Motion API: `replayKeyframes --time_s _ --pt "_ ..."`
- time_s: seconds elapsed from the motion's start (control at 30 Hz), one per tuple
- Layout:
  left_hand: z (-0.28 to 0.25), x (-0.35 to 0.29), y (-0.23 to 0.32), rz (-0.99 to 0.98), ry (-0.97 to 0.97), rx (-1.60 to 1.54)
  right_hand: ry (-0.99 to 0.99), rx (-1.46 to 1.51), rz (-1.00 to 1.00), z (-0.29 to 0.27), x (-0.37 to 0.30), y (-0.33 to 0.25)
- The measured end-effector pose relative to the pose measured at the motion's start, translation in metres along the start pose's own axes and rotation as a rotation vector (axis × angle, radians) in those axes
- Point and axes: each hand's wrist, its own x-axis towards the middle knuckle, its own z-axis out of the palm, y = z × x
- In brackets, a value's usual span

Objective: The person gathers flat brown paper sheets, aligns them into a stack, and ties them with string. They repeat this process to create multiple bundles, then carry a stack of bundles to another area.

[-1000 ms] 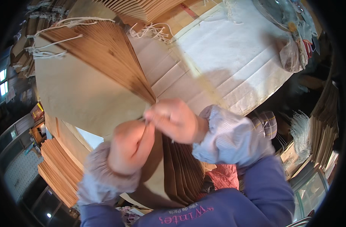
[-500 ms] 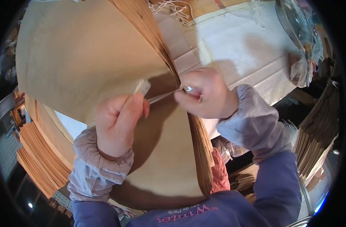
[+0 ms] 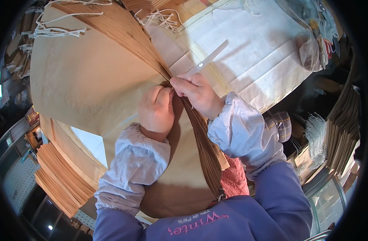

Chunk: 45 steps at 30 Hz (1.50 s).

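Note:
A thick stack of large brown paper sheets or bags (image 3: 99, 68) is drawn in narrow at its middle. At this pinched edge, my left hand (image 3: 157, 110) is closed, its fingertips against the stack; what they grip is hidden. Touching the same spot from the right, my right hand (image 3: 197, 94) has thumb and fingers pressed together. From it sticks out a slim metal blade (image 3: 213, 53) with a bright round rivet, pointing away to the upper right; its handle is hidden in the hand.
White cords (image 3: 57, 28) lie over the far left of the stack, more white cords (image 3: 162, 19) beyond it. A pale covered worktop (image 3: 248, 56) is at far right, with a clear plastic bag (image 3: 308, 50) at its edge. More brown paper bundles (image 3: 61, 176) stand at left.
Half a second ago my hands were apart with a thin pale strip stretched between them. Both have come together at the stack's edge, and the blade now points out from my right hand.

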Motion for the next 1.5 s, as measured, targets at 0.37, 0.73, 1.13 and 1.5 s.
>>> replayKeyframes --time_s 0.37,0.73,1.13,1.5 --pt "-0.015 0.009 0.009 -0.374 -0.192 -0.658 0.081 -0.035 -0.052 0.000 -0.020 0.005" --pt "-0.088 0.049 0.011 0.028 -0.545 -0.662 -0.411 -0.779 -0.816 0.007 -0.003 -0.072" --pt "-0.037 0.021 -0.041 -0.415 -0.413 -1.234 -0.309 -0.703 -0.594 -0.037 0.047 -0.014" --pt "-0.013 0.029 0.004 -0.327 -0.082 -0.408 0.026 -0.413 -0.104 -0.008 0.018 0.017"
